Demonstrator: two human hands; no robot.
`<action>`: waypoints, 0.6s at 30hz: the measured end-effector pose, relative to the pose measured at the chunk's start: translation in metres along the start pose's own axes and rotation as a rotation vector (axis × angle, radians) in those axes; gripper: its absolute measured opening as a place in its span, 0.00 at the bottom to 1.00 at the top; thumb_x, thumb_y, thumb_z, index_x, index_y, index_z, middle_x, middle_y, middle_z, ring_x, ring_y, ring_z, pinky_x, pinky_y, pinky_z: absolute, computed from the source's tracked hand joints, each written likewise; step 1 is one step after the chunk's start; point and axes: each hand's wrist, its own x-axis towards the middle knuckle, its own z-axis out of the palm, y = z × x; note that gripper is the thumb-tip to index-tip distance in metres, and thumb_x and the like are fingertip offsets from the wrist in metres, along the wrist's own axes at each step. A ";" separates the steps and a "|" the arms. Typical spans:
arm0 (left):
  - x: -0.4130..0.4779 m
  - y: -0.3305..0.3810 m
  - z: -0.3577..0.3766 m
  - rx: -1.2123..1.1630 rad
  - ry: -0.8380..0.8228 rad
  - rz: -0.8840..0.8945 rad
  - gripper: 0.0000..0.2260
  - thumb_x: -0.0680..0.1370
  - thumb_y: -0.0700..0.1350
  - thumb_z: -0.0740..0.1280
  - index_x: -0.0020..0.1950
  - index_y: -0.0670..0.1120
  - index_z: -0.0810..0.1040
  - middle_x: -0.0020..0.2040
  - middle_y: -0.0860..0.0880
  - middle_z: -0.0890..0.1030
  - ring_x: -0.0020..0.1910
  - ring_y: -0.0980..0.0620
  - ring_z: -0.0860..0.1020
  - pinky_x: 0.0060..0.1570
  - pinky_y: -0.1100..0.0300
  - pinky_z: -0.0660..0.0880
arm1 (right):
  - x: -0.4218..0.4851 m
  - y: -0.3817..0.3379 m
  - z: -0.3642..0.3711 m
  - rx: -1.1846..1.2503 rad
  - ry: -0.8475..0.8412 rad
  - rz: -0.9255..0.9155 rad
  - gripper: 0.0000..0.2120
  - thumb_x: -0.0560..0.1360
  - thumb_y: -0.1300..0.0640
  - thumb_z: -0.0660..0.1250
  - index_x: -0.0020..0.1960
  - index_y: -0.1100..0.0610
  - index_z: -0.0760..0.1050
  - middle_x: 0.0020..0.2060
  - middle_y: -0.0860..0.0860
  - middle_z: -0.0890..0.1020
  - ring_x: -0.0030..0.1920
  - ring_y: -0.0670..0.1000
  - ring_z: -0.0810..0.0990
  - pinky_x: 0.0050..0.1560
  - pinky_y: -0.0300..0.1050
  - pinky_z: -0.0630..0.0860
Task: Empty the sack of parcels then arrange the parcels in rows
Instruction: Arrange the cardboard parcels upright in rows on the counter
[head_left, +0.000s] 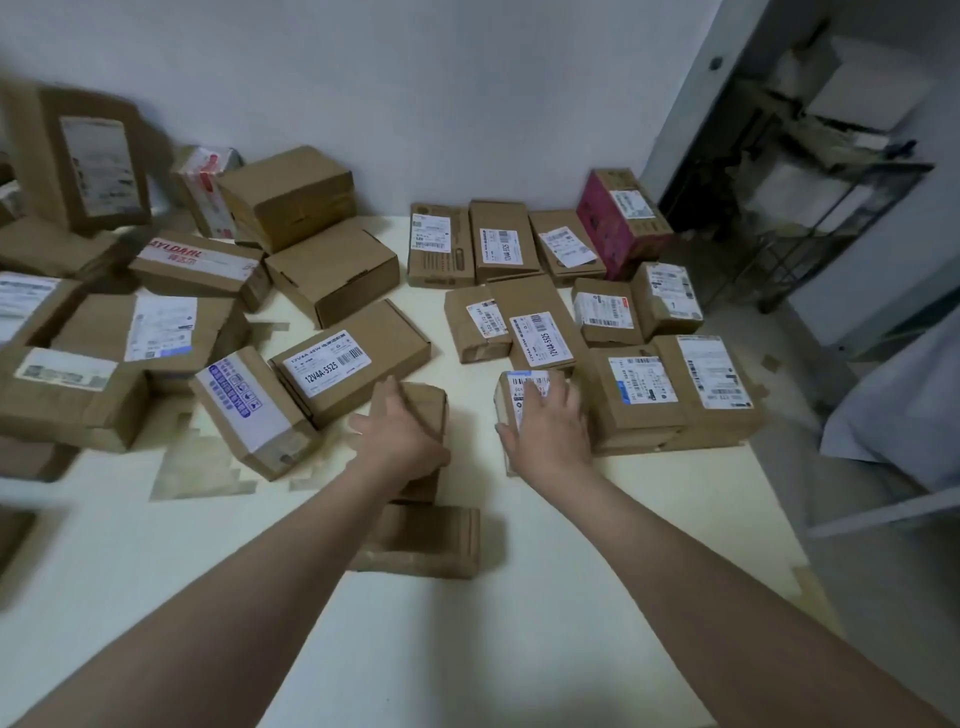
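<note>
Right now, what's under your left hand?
A plain brown parcel, which the left hand grips from above. Hand and wrist cover its near part, so whether it rests on the flat brown parcel nearer the camera cannot be seen.

Parcel sorting room: labelled parcels (332, 364) crowd table (519, 649), metal shelving (831, 218) beside.

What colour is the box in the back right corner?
The corner box is dark pink, almost magenta; the head view shows it best.
</note>
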 end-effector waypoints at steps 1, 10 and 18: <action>-0.004 -0.005 -0.002 -0.092 0.017 -0.007 0.54 0.66 0.48 0.78 0.79 0.56 0.44 0.70 0.38 0.60 0.70 0.38 0.63 0.68 0.46 0.67 | -0.006 -0.001 -0.004 0.061 0.025 -0.134 0.27 0.77 0.43 0.63 0.71 0.55 0.66 0.71 0.55 0.63 0.70 0.57 0.61 0.67 0.50 0.65; -0.047 -0.040 0.003 -0.425 0.122 -0.086 0.48 0.69 0.44 0.77 0.80 0.50 0.49 0.71 0.40 0.67 0.68 0.39 0.68 0.64 0.51 0.69 | -0.086 -0.004 0.015 0.190 -0.639 -0.578 0.33 0.71 0.47 0.73 0.71 0.55 0.64 0.65 0.55 0.74 0.64 0.57 0.73 0.60 0.46 0.72; -0.028 -0.079 0.043 -0.651 0.012 -0.245 0.53 0.48 0.56 0.76 0.69 0.59 0.55 0.63 0.42 0.73 0.59 0.38 0.76 0.53 0.41 0.79 | -0.089 0.083 -0.019 0.204 -0.408 -0.394 0.27 0.69 0.69 0.67 0.64 0.52 0.66 0.69 0.51 0.59 0.65 0.55 0.68 0.58 0.45 0.71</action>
